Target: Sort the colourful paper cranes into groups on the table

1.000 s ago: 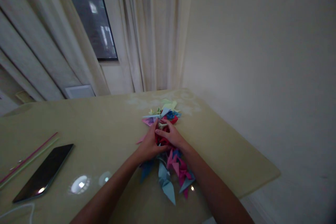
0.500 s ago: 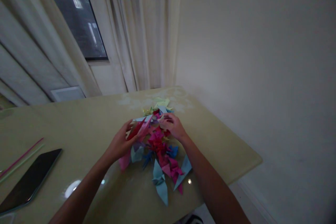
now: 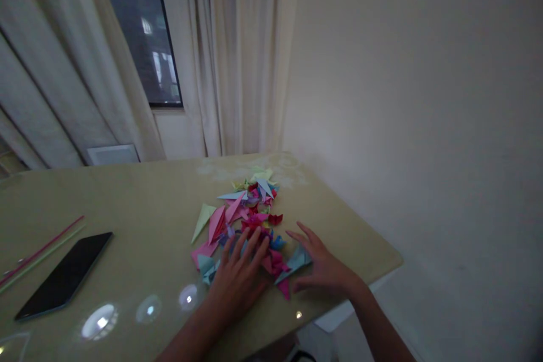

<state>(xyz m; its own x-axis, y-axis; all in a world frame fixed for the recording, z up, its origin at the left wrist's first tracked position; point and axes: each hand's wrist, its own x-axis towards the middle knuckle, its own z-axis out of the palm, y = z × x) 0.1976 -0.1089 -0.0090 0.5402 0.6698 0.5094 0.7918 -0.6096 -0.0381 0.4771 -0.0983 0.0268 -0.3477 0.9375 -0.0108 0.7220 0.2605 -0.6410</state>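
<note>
A heap of folded paper pieces (image 3: 254, 218) in pink, red, blue and green, several of them shaped like origami cranes, lies on the table. Over the near part of the heap rests my left hand (image 3: 240, 268), fingers spread and pointing away from me, hiding the paper beneath. My right hand (image 3: 320, 266) is at the heap's right side, thumb and fingers wide apart around a light blue folded paper (image 3: 300, 259); whether it touches the paper is unclear. A pale green folded paper (image 3: 203, 222) and a pink folded paper (image 3: 217, 223) lie at the heap's left edge.
A dark phone (image 3: 65, 274) lies on the left of the table (image 3: 144, 203), beside a pink stick (image 3: 42, 250) and a green stick (image 3: 46, 256). The table's right edge runs near my right arm. Beyond are a wall (image 3: 403, 96) and curtains (image 3: 237, 56).
Both hands have come nearer to me, the left from the heap's left side onto its near part. A pale green paper now shows at the left. The view has shifted slightly.
</note>
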